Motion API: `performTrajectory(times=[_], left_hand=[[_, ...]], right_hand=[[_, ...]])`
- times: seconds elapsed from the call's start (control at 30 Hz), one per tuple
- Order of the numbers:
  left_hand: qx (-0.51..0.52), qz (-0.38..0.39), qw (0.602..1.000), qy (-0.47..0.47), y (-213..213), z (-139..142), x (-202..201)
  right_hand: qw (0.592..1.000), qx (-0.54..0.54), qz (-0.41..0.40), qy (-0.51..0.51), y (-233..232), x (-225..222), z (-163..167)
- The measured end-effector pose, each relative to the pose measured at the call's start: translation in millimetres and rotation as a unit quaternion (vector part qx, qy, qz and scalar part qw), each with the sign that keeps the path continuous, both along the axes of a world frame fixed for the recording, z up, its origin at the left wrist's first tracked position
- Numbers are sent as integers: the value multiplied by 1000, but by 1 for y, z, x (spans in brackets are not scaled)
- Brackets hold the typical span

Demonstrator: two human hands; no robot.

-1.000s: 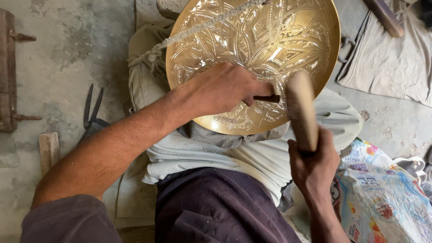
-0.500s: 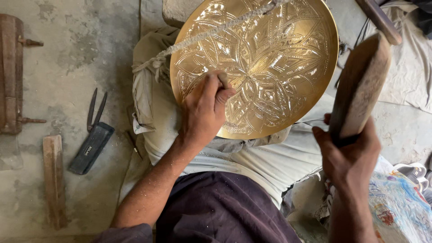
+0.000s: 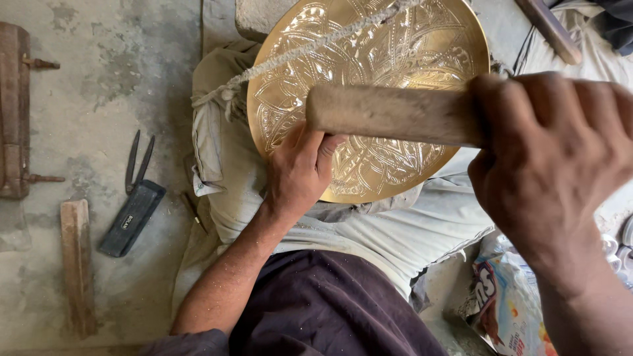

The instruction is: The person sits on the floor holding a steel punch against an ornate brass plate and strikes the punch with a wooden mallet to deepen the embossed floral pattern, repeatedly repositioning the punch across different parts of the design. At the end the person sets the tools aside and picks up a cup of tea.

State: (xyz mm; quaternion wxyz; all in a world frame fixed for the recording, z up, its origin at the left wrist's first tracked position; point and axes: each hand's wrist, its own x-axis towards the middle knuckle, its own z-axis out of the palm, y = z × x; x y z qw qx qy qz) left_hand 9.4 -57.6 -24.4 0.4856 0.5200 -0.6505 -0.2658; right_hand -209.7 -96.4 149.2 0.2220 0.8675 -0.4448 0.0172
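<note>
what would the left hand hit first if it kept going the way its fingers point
Probably nothing new: the left hand already rests on the engraved brass plate; farther on, the wooden mallet crosses above, though depth is unclear.

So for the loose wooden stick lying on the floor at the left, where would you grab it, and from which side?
Grip the wooden stick around its middle, coming straight down from above. It lies flat and lengthwise on the concrete floor, both long edges exposed. The dark case sits close on its right, so the fingers on that side need care. Both hands are busy: the right hand holds the mallet, the left hand rests on the brass plate.
</note>
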Motion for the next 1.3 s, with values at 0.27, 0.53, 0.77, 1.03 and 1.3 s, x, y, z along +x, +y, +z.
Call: performTrajectory(times=[0.27,0.53,0.77,1.03,1.3], left_hand=[[2,-14,999,38,-4,23,7],[-31,202,957,204,24,54,107],[43,212,954,209,26,52,104],[66,173,972,146,15,78,82],[93,108,988,-65,-2,60,84]], right_hand=[[996,25,-61,58,21,-30,-1],[708,208,-402,-541,82,-84,-80],[696,293,-580,-305,153,-102,-134],[701,275,-496,-433,157,-85,-106],[623,310,-331,-638,133,-39,-111]])
